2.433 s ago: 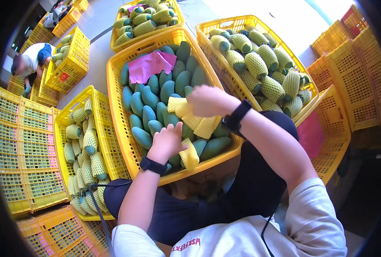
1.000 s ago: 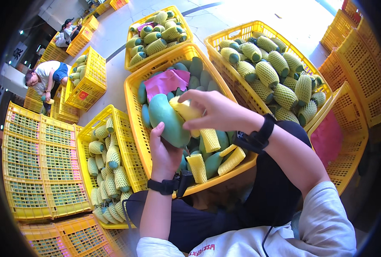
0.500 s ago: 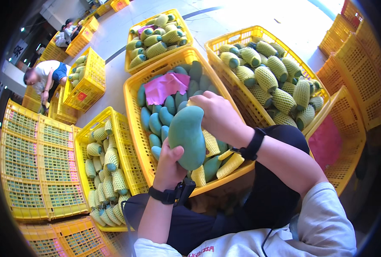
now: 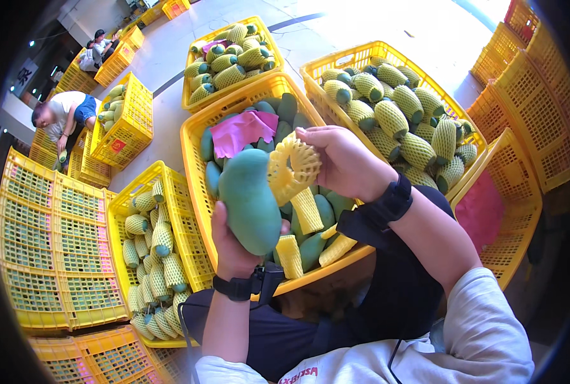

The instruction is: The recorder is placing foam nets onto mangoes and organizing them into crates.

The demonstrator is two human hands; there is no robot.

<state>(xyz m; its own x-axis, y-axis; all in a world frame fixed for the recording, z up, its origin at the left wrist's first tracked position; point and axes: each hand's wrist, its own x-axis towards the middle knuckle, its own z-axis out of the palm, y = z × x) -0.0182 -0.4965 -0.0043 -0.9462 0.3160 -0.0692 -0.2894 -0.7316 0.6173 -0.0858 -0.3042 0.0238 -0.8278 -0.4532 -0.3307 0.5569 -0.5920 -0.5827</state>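
Note:
A large green mango (image 4: 249, 201) rests upright in my left hand (image 4: 233, 246), its fingers wrapped round the lower side. Just to its right, my right hand (image 4: 352, 160) pinches a yellow foam net sleeve (image 4: 293, 168), spread into a ring with its opening showing. The sleeve's edge overlaps or touches the mango's right side; I cannot tell which. Below both hands stands a yellow crate (image 4: 198, 192) of bare green mangoes, with a pink sheet (image 4: 244, 132) on top. More foam sleeves (image 4: 306, 211) lie on the mangoes at its near end.
Crates of sleeved mangoes stand at the far side (image 4: 185, 102), the right (image 4: 310, 67) and the left (image 4: 198, 256). Stacked yellow crates (image 4: 61, 237) rise at far left, others (image 4: 521, 109) at right. A pink-lined crate (image 4: 521, 211) sits near my right arm. A co-worker (image 4: 70, 115) bends at upper left.
My right hand has lifted the foam sleeve up beside the mango, where its opening now shows. My left hand has moved the mango slightly left and tilted it.

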